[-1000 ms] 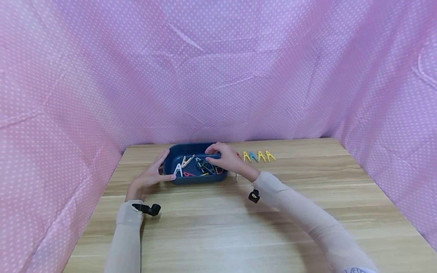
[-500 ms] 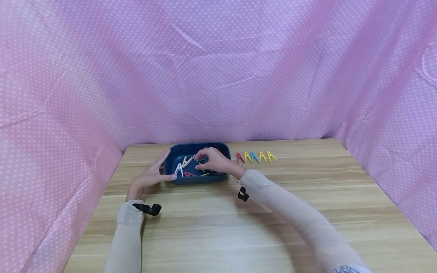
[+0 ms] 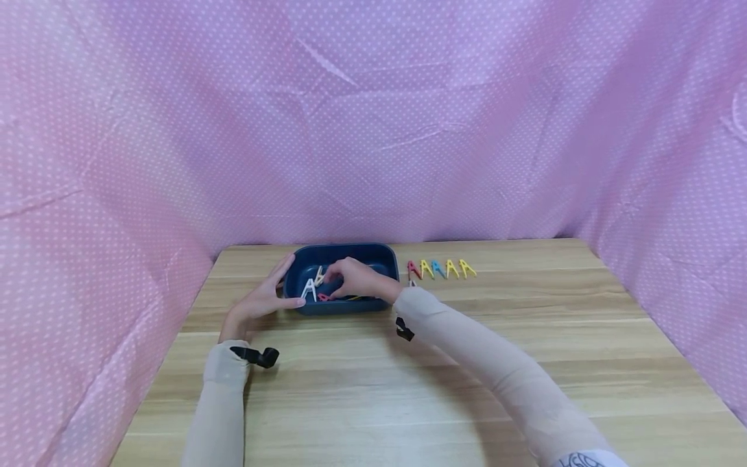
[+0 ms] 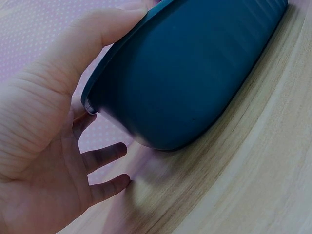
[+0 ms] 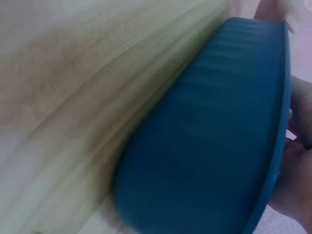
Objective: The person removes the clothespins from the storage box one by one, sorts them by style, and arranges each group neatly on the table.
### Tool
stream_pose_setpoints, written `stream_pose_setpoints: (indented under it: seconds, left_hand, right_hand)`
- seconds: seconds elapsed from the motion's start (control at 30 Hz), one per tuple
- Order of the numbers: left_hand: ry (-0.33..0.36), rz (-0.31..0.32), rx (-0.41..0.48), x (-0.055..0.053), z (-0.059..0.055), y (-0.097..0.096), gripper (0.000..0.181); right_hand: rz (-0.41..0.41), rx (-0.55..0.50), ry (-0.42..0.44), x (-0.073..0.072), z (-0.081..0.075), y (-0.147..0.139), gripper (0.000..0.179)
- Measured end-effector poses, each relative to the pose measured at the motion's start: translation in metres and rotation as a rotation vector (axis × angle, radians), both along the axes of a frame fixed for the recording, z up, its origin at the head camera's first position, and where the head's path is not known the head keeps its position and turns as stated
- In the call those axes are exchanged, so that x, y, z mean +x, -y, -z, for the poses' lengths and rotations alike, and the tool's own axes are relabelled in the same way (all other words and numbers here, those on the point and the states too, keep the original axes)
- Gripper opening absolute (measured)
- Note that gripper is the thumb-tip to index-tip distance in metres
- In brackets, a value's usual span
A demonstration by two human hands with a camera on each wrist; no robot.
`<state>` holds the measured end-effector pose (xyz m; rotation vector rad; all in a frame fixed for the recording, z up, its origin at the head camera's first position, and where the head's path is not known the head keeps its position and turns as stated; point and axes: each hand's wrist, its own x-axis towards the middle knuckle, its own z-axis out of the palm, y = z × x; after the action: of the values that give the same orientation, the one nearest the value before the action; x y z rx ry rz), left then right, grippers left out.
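A deep navy-blue rectangular plastic basin with rounded corners (image 3: pixel 344 308) sits on the pale wood-grained surface (image 3: pixel 350 389), near its far edge. The person's left hand (image 3: pixel 264 298) spans the basin's left end, its grip spread wide: the thumb lies on the near rim, and the fingers reach along the outer side. The left wrist view shows two of its lower fingers clear of the wall.

The right hand (image 3: pixel 363 279) reaches down into the basin. Its grip is partly parted, thumb and fingertips curved with a gap between them; nothing shows in that gap. The thumb tip is close to a red plastic clip (image 3: pixel 323 297); whether they touch cannot be told. Left of the fingers lie a white A-shaped plastic clip (image 3: pixel 309 283) and a cream clip (image 3: pixel 319 277).

Right of the basin, five A-shaped plastic clips stand side by side in a row: red (image 3: pixel 412 266), yellow, blue, yellow, yellow. Purple-pink polka-dotted cloth (image 3: pixel 373 130) hangs behind.
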<state>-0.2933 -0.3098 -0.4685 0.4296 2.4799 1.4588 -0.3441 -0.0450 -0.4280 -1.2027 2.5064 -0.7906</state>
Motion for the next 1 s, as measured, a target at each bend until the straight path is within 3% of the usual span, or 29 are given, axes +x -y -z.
stream_pose_setpoints:
  seconds: [0.17, 0.6, 1.0]
  left_hand:
    - [-0.009, 0.007, -0.007, 0.0, -0.001, -0.001, 0.11]
    - [-0.025, 0.013, 0.0, -0.001, 0.001, 0.001, 0.109]
    - [-0.032, 0.013, -0.015, -0.001, 0.001, 0.0, 0.11]
  right_hand:
    - [-0.002, 0.075, -0.064, -0.004, 0.005, 0.007, 0.03]
    - [0.067, 0.194, -0.109, -0.001, 0.006, 0.018, 0.025]
    - [0.13, 0.192, -0.172, -0.01, 0.009, 0.013, 0.023]
